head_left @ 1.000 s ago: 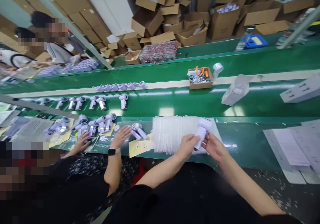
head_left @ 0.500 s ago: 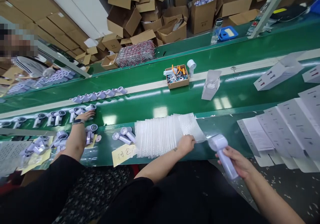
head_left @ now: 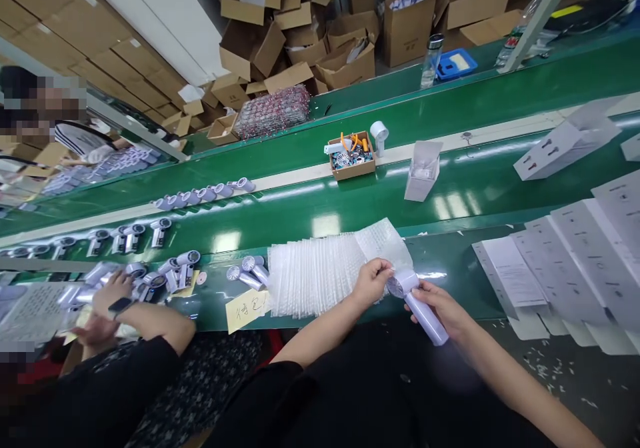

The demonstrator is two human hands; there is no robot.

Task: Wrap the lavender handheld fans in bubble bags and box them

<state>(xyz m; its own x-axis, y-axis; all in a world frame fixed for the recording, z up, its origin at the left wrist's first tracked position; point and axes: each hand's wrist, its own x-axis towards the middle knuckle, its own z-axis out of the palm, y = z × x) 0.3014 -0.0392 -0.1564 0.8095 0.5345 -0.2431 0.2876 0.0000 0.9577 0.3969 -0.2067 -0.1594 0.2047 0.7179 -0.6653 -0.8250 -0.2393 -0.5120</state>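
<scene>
In my right hand is a lilac handheld fan, gripped by its handle with the round head pointing away from me. My left hand pinches the near edge of a clear bubble-wrap bag, the top one of a fanned-out row of bags. The fan's head meets that near edge, right beside my left fingertips; whether any of it is inside the bag I cannot tell. Two more lilac fans lie left of the row, above a yellow handwritten note.
White printed boxes overlap at the right. A green conveyor runs beyond the bench, with a small parts carton and upright white box along it. At left, a co-worker's hands are among several fans.
My right hand has brought the fan leftward to the bag's edge, beside my left hand. The bag's near edge is raised slightly. The co-worker's hand has drawn back from the conveyor to the bench.
</scene>
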